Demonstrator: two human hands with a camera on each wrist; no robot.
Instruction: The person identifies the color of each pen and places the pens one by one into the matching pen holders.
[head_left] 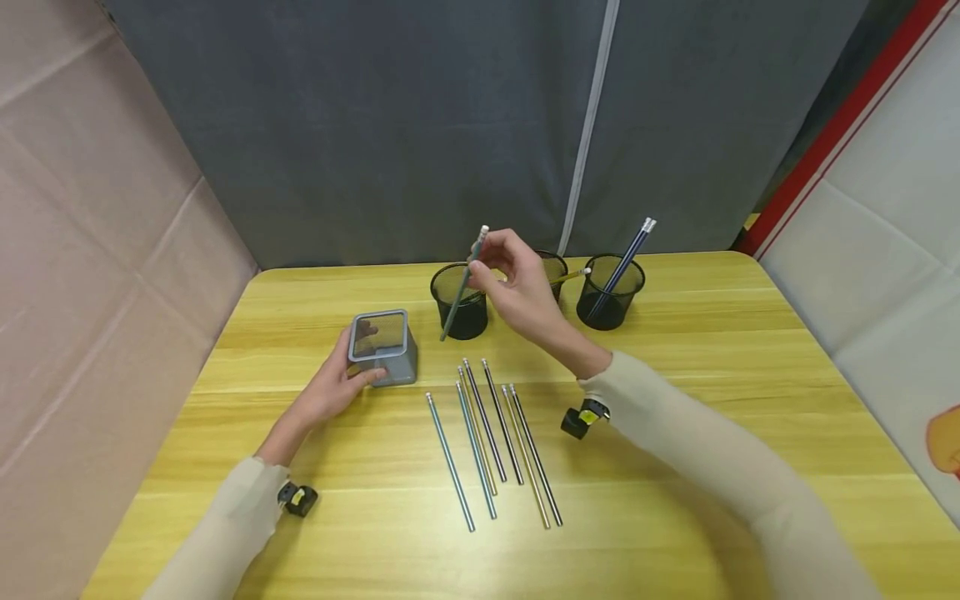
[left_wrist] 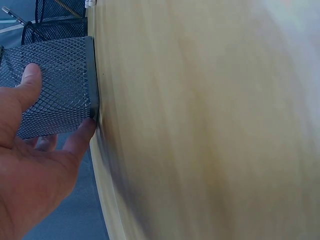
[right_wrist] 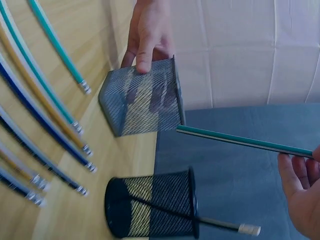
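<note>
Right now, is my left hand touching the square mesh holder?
Touching. The left wrist view shows your left hand gripping the square mesh holder, with its fingers in plain contact with it.

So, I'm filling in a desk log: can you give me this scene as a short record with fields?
Left grip: holds gray square mesh holder, nothing visible inside
Right grip: pinches green pencil
Table: seven loose pencils
Left round cup: at least one pencil
Middle round cup: yellow pencil; cup partly hidden
Right round cup: two blue pencils
</note>
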